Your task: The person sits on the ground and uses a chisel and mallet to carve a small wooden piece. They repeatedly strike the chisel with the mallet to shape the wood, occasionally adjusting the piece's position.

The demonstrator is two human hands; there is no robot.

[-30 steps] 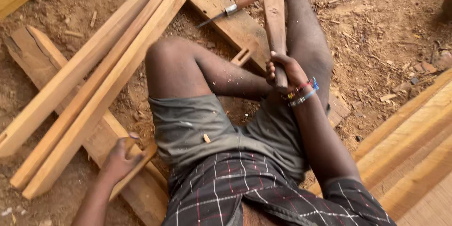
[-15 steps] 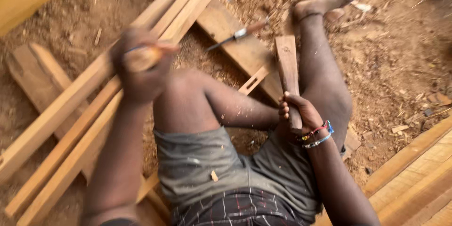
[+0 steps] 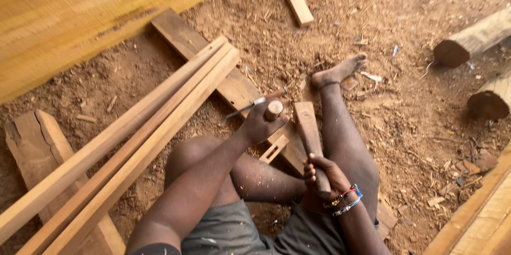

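Three long slats: pale wooden battens (image 3: 133,132) lay side by side in a bundle, running diagonally from the lower left toward the flat brown plank (image 3: 213,61) and resting across it.
Ground: reddish dirt floor (image 3: 415,116) strewn with sawdust, chips and small offcuts.
Logs: two round, dark-ended log sections (image 3: 474,39) lay at the right edge, well apart from the person.
Yellow boards: a stack of pale sawn boards (image 3: 80,15) filled the upper left corner, blurred.
Chisel: a slim metal-bladed tool with a reddish handle (image 3: 255,105) lay on the plank, just beyond the left hand, partly hidden by it.
Left hand: the left hand (image 3: 261,124) was clenched around a short round wooden handle (image 3: 274,109), its pale cut end facing up.
Right hand: the right hand (image 3: 322,175), with beaded bracelets at the wrist, gripped the lower end of a narrow brown wooden block (image 3: 308,130).
Block: it stood tilted between the bare legs, its flat squared top near the handle; whether the two touched could not be told.
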